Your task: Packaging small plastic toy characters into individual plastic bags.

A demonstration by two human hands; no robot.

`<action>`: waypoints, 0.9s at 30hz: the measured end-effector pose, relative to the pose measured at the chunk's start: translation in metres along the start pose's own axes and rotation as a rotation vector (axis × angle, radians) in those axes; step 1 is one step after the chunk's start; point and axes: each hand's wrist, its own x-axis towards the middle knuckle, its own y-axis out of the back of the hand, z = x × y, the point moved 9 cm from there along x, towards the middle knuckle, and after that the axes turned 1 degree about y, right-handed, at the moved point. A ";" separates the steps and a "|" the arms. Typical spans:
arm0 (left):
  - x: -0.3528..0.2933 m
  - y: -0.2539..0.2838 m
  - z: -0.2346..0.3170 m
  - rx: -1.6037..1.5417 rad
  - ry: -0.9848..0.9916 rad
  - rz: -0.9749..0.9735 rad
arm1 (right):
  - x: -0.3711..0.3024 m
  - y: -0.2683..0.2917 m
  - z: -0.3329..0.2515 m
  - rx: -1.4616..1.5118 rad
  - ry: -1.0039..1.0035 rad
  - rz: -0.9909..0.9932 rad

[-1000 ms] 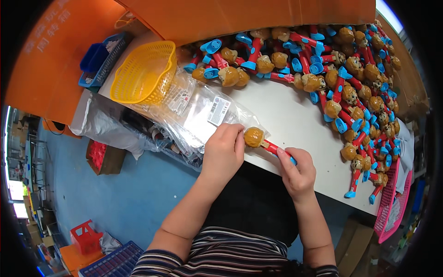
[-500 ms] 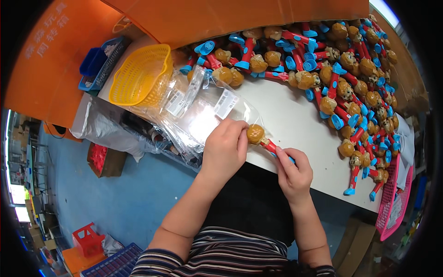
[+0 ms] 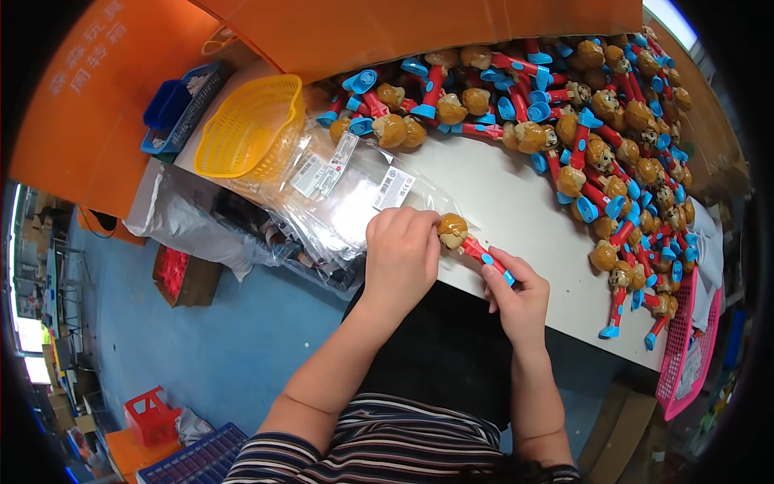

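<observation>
My right hand (image 3: 520, 294) grips a toy figure (image 3: 479, 252) with a brown rounded head, a red stick-like body and a blue end; thumb and fingers close round the blue end. The toy tilts, its head toward my left hand (image 3: 403, 254). That hand is closed beside the head, fingers pressed together at the near edge of a clear plastic bag (image 3: 439, 200) with a white label. Its fingertips are partly hidden, so the exact grip is hard to make out. More flat clear bags (image 3: 348, 211) with white labels lie beneath and to the left.
Many similar toy figures (image 3: 597, 153) are heaped along the back and right of the white table (image 3: 516, 214). A yellow basket (image 3: 211, 139) and blue bins (image 3: 181, 113) stand at the left. A pink basket (image 3: 673, 367) is at the right edge, below an orange panel (image 3: 419, 28) behind.
The toy has turned slightly and more of its blue end shows. My right hand has shifted a little up and to the right. The bags by my left hand lie flatter.
</observation>
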 end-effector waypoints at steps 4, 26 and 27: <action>-0.005 -0.004 0.001 -0.014 0.024 -0.024 | 0.003 0.003 0.013 0.152 -0.160 0.024; 0.008 0.006 -0.002 -0.014 -0.035 -0.014 | -0.017 -0.025 -0.045 -0.550 0.578 -0.104; 0.008 0.006 0.000 -0.015 -0.033 -0.014 | -0.018 -0.020 -0.038 -0.605 0.501 -0.171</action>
